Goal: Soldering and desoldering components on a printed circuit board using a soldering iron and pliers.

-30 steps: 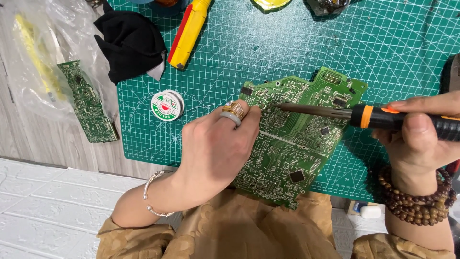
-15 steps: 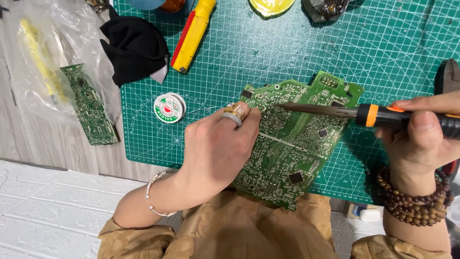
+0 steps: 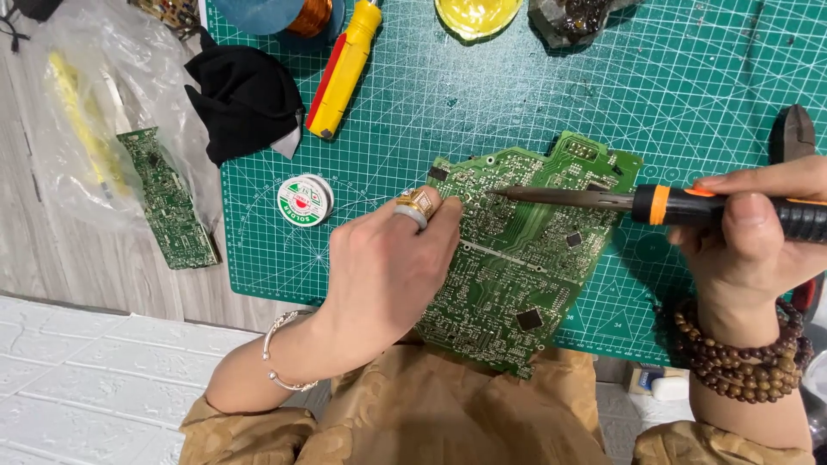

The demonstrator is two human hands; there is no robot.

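Observation:
A large green circuit board (image 3: 525, 258) lies on the green cutting mat (image 3: 603, 95). My left hand (image 3: 383, 267), with a ring on one finger, rests on the board's left part with its fingers curled, pinning it down. My right hand (image 3: 754, 237) grips a soldering iron (image 3: 680, 205) with a black and orange handle. The iron's dark tip points left and sits over the board's upper middle, just right of my left fingertips.
A small solder spool (image 3: 305, 201) lies left of the board. Further back are a black cloth (image 3: 245, 99), a yellow and red tool (image 3: 343, 73) and a copper wire reel (image 3: 306, 13). A narrow green board (image 3: 168, 198) lies on plastic wrap off the mat.
The view has shifted slightly, so things sit lower in the frame. Both hands, the board and the iron keep the same pose relative to each other.

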